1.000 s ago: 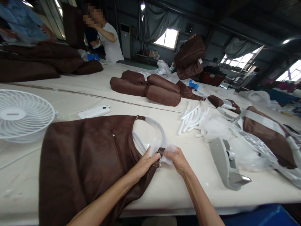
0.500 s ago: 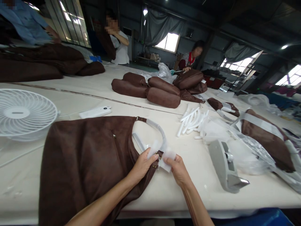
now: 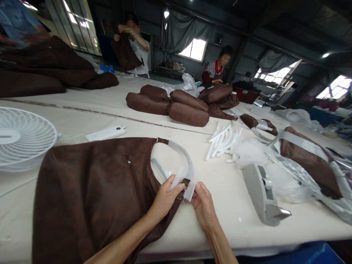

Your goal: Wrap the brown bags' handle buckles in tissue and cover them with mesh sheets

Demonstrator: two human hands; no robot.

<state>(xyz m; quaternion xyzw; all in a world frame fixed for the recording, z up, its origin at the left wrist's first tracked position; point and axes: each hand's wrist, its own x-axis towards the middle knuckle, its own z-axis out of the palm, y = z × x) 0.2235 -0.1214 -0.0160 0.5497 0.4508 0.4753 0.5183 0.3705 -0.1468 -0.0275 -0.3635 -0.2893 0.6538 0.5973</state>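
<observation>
A large brown handbag lies flat before me, its handle curving out to the right in a pale wrap. At the handle's near end, by the metal buckle, a translucent white wrapping sheet is folded around the strap. My left hand pinches the strap end and part of the sheet between thumb and fingers. On the other side, my right hand is closed on the sheet's right edge, with its fingertips partly hidden behind it.
A white fan and a white phone are on the left. White tubes, a grey tape dispenser and plastic bags lie to the right. Stuffed brown bags sit farther back, with several people around the table.
My right hand has shifted slightly left and folded the sheet closer around the strap end. The handbag appears a little farther left. A person at the back now holds a brown bag up higher.
</observation>
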